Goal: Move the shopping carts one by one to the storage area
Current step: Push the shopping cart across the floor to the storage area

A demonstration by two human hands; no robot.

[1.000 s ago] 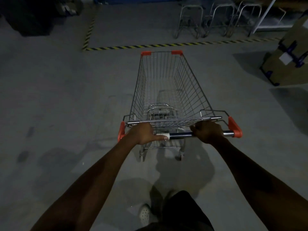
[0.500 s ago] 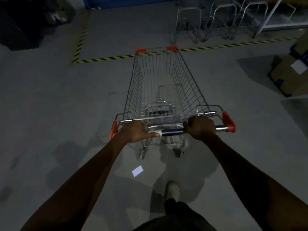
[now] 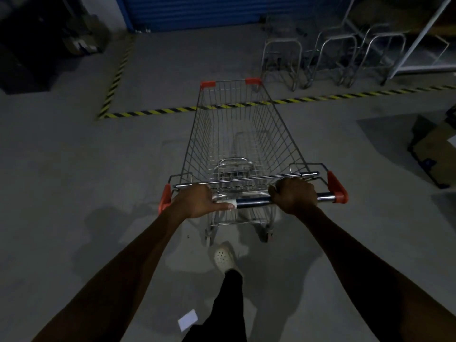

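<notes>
Shopping cart (image 3: 237,144) stands in the middle of the frame on the grey floor (image 3: 74,169), its wire basket pointing toward the top, and we grip it at the near end. Our left hand (image 3: 195,202) curls its fingers over the handle bar (image 3: 251,200) beside the left red end cap, thumb stretched along the bar toward the centre. Our right hand (image 3: 293,197) wraps fully round the bar near the right red cap. The cart's front rim, with two red corners, overlaps a yellow-and-black striped tape line (image 3: 160,111) on the floor. Beyond that line, at upper right, stand bent metal tube frames (image 3: 281,60); a blue shutter (image 3: 197,11) fills the top. A cardboard box (image 3: 439,154) sits at the right edge. Below the handle we see a white shoe (image 3: 223,257), and a white slip of paper (image 3: 188,319) lies near the bottom.
</notes>
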